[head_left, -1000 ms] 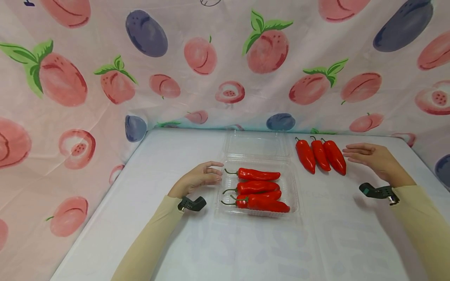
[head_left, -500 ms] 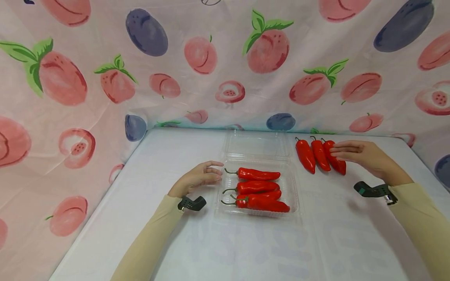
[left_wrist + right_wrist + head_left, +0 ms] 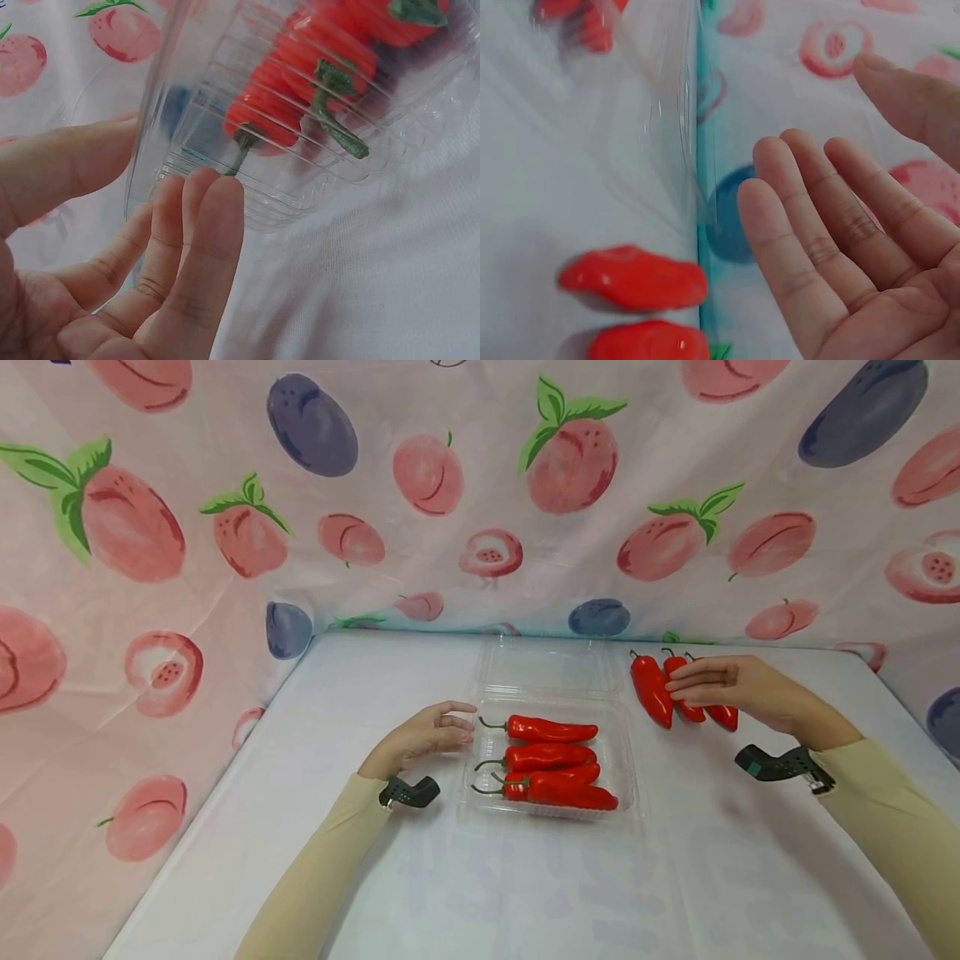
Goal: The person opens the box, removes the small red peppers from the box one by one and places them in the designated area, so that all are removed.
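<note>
Several red peppers with green stems lie crosswise in a clear plastic container. My left hand is at the container's left side. In the left wrist view its fairly straight fingertips rest against the ribbed wall, with the thumb by the rim. My right hand hovers over three more red peppers at the back right, its fingers extended and nothing in its grasp. It partly hides the middle and right ones; the left pepper shows fully. In the right wrist view two peppers lie below the spread fingers.
The container's clear lid lies folded open behind it. All stands on a white-covered table. A fruit-printed cloth hangs along the back and left side.
My right hand has moved left from beside the three peppers to over the right and middle ones. The left hand and the container have stayed in place.
</note>
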`<state>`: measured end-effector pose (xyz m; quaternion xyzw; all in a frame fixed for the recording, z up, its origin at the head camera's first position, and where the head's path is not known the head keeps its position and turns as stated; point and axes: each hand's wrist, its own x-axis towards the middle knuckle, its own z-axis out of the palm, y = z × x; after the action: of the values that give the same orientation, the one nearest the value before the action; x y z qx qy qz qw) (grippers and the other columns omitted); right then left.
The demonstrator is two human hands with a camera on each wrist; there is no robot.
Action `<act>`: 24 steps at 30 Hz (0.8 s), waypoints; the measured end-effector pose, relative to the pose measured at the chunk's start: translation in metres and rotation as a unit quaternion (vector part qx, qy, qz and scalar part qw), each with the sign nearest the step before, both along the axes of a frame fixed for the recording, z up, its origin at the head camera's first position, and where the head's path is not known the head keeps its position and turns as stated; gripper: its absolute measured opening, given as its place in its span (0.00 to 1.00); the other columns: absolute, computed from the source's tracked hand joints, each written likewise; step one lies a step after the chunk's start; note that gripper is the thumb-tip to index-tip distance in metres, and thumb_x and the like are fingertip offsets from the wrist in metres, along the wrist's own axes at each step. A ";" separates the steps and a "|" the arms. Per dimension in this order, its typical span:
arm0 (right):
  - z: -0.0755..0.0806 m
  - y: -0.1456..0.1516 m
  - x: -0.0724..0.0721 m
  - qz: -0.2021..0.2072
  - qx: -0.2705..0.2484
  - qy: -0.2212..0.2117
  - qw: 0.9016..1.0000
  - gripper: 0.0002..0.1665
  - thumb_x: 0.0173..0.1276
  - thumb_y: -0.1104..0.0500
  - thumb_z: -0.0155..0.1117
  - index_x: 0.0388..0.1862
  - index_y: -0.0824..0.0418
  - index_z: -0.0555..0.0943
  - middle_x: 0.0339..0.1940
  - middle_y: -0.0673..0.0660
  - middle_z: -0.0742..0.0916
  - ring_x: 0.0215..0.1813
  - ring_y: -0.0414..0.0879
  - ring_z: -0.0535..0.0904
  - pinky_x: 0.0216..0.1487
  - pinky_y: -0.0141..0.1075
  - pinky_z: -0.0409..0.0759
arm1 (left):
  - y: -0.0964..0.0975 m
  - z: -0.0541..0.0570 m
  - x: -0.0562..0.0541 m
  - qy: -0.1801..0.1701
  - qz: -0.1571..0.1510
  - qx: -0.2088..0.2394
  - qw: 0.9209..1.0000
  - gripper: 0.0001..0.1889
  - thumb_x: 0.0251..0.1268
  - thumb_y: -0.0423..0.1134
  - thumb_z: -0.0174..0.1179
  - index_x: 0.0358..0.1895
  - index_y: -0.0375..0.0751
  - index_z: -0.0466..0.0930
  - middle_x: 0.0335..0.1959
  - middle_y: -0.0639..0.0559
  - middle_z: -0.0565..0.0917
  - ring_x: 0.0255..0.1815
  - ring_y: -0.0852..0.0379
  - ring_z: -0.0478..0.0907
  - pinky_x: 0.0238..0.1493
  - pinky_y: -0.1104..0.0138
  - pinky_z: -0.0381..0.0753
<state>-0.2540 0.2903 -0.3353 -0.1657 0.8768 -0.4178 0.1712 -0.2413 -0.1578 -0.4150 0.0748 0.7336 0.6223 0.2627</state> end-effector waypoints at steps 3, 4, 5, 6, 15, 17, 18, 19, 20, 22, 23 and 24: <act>0.005 -0.009 0.003 0.009 0.006 -0.008 1.000 0.27 0.67 0.53 0.59 0.61 0.64 0.71 0.52 0.48 0.84 0.50 0.31 0.80 0.49 0.27 0.78 | 0.001 0.000 -0.001 -0.002 0.002 0.002 1.000 0.29 0.62 0.30 0.57 0.66 0.35 0.61 0.51 0.39 0.76 0.39 0.63 0.79 0.52 0.64 0.80; 0.006 -0.012 0.004 0.010 0.007 -0.010 1.000 0.27 0.67 0.53 0.60 0.61 0.64 0.72 0.52 0.50 0.84 0.50 0.32 0.80 0.49 0.29 0.79 | 0.001 0.001 -0.001 -0.003 0.003 0.003 1.000 0.29 0.61 0.30 0.57 0.66 0.35 0.61 0.51 0.38 0.76 0.39 0.63 0.79 0.52 0.65 0.80; 0.007 -0.015 0.005 0.014 0.007 -0.013 1.000 0.27 0.67 0.54 0.60 0.61 0.64 0.71 0.52 0.51 0.84 0.49 0.33 0.81 0.49 0.29 0.79 | 0.001 0.001 -0.001 -0.005 0.004 0.003 1.000 0.29 0.61 0.29 0.57 0.66 0.35 0.61 0.51 0.38 0.76 0.39 0.63 0.79 0.52 0.65 0.80; 0.008 -0.017 0.005 0.018 0.007 -0.014 1.000 0.27 0.67 0.54 0.60 0.62 0.64 0.71 0.53 0.53 0.84 0.49 0.32 0.81 0.48 0.30 0.79 | 0.001 0.001 -0.002 -0.007 0.006 0.002 1.000 0.29 0.61 0.29 0.57 0.66 0.35 0.61 0.51 0.38 0.75 0.39 0.63 0.79 0.52 0.65 0.80; 0.011 -0.039 0.006 0.058 -0.022 -0.034 0.998 0.26 0.66 0.57 0.61 0.61 0.67 0.71 0.47 0.43 0.86 0.48 0.36 0.82 0.41 0.29 0.80 | 0.002 0.002 -0.001 -0.009 0.006 0.001 1.000 0.29 0.61 0.29 0.57 0.66 0.35 0.62 0.50 0.40 0.76 0.40 0.61 0.79 0.53 0.64 0.80; 0.012 -0.044 0.006 0.063 -0.030 -0.043 0.997 0.27 0.66 0.57 0.61 0.61 0.68 0.71 0.46 0.43 0.86 0.47 0.37 0.83 0.41 0.27 0.80 | 0.002 0.002 -0.001 -0.009 0.005 0.001 1.000 0.29 0.61 0.29 0.57 0.66 0.35 0.62 0.49 0.41 0.76 0.40 0.61 0.79 0.52 0.64 0.80; 0.013 -0.047 0.007 0.066 -0.034 -0.049 0.996 0.27 0.66 0.58 0.61 0.61 0.68 0.71 0.46 0.43 0.86 0.47 0.38 0.83 0.42 0.28 0.80 | 0.002 0.002 -0.001 -0.009 0.006 0.000 1.000 0.29 0.61 0.29 0.57 0.66 0.35 0.62 0.49 0.41 0.76 0.40 0.62 0.79 0.52 0.64 0.80; 0.013 -0.049 0.007 0.068 -0.037 -0.054 0.996 0.27 0.66 0.58 0.61 0.61 0.68 0.71 0.46 0.44 0.86 0.48 0.39 0.83 0.42 0.29 0.81 | 0.002 0.002 -0.001 -0.010 0.007 0.000 1.000 0.29 0.61 0.29 0.57 0.66 0.35 0.62 0.49 0.41 0.76 0.40 0.62 0.79 0.52 0.64 0.80; 0.014 -0.052 0.008 0.070 -0.040 -0.058 0.995 0.27 0.65 0.58 0.62 0.61 0.69 0.71 0.47 0.44 0.86 0.48 0.39 0.83 0.42 0.29 0.81 | 0.002 0.003 -0.001 -0.010 0.007 0.000 1.000 0.29 0.61 0.28 0.57 0.66 0.35 0.62 0.49 0.41 0.76 0.40 0.62 0.79 0.52 0.64 0.80; 0.014 -0.057 0.008 0.077 -0.044 -0.066 0.994 0.28 0.65 0.58 0.62 0.61 0.70 0.70 0.47 0.46 0.86 0.49 0.38 0.83 0.50 0.29 0.80 | 0.002 0.003 -0.001 -0.011 0.007 0.000 1.000 0.29 0.61 0.28 0.57 0.67 0.35 0.62 0.49 0.41 0.76 0.40 0.62 0.79 0.53 0.64 0.80; 0.014 -0.060 0.009 0.082 -0.046 -0.072 0.993 0.28 0.65 0.58 0.62 0.61 0.70 0.70 0.48 0.47 0.86 0.49 0.38 0.83 0.50 0.30 0.80 | 0.002 0.003 0.000 -0.011 0.007 0.000 1.000 0.29 0.61 0.28 0.57 0.67 0.35 0.62 0.50 0.41 0.76 0.40 0.62 0.79 0.53 0.64 0.80; 0.013 -0.062 0.009 0.086 -0.050 -0.076 0.992 0.29 0.65 0.59 0.62 0.61 0.71 0.69 0.48 0.49 0.86 0.49 0.38 0.83 0.51 0.30 0.80 | 0.002 0.002 0.000 -0.010 0.007 0.000 1.000 0.29 0.61 0.29 0.57 0.67 0.35 0.62 0.50 0.40 0.76 0.40 0.62 0.79 0.54 0.63 0.80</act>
<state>-0.2451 0.2285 -0.3223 -0.2168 0.8216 -0.4561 0.2645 -0.2415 -0.1558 -0.4126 0.0632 0.7314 0.6249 0.2656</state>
